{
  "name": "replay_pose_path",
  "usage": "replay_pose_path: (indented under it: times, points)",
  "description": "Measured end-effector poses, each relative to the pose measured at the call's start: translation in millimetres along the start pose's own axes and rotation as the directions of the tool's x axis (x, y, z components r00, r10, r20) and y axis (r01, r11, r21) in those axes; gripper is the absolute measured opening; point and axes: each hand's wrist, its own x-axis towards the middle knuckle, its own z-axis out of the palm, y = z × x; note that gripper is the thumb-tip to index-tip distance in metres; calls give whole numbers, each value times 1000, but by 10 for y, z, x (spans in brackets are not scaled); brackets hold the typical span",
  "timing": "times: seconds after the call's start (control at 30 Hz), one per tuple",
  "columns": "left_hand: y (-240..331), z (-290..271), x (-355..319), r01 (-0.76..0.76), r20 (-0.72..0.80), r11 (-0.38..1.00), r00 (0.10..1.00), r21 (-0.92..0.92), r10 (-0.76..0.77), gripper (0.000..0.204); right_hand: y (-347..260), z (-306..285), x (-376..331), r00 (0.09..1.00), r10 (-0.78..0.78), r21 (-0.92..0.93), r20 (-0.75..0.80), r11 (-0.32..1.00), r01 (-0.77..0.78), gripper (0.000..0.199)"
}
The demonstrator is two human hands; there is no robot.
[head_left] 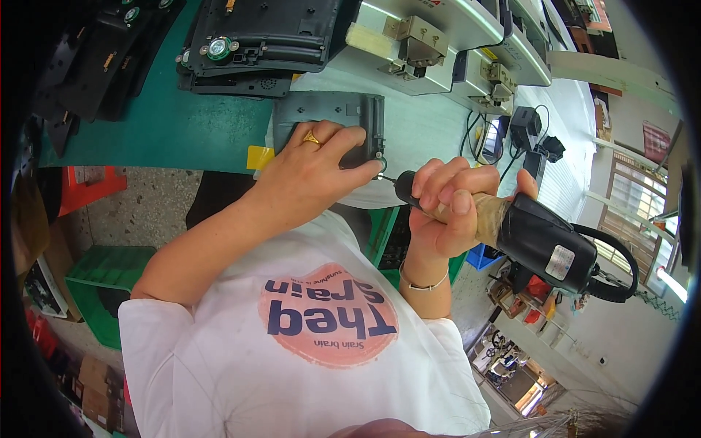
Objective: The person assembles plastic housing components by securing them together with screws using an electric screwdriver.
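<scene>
Under my left hand lies a black plastic housing panel at the table's near edge. My fingers bend over it and hold it, the thumb and index finger close to its right corner; a ring is on one finger. My right hand is wrapped around a black electric screwdriver, whose grip is bound in tan tape. The tool lies sideways, with its thin bit pointing left at a small round metallic part at the panel's corner. Whether the bit touches it I cannot make out.
Beyond the panel stand stacked black housings with small speakers. More dark housings lie far left. Metal machines stand at the back right, near cables and a small device. A green crate is on the floor, left.
</scene>
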Motion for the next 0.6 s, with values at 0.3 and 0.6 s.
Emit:
replay_pose_path:
  times: [0.3, 0.6]
  points:
    - [34, -84, 238, 86, 83, 991, 994, -100, -78, 21, -37, 37, -15, 997, 47, 20, -69, 999, -46, 70]
    - [-60, -137, 387, 9, 118, 994, 993, -113, 4, 4, -45, 35, -20, 995, 57, 6, -77, 998, -56, 70]
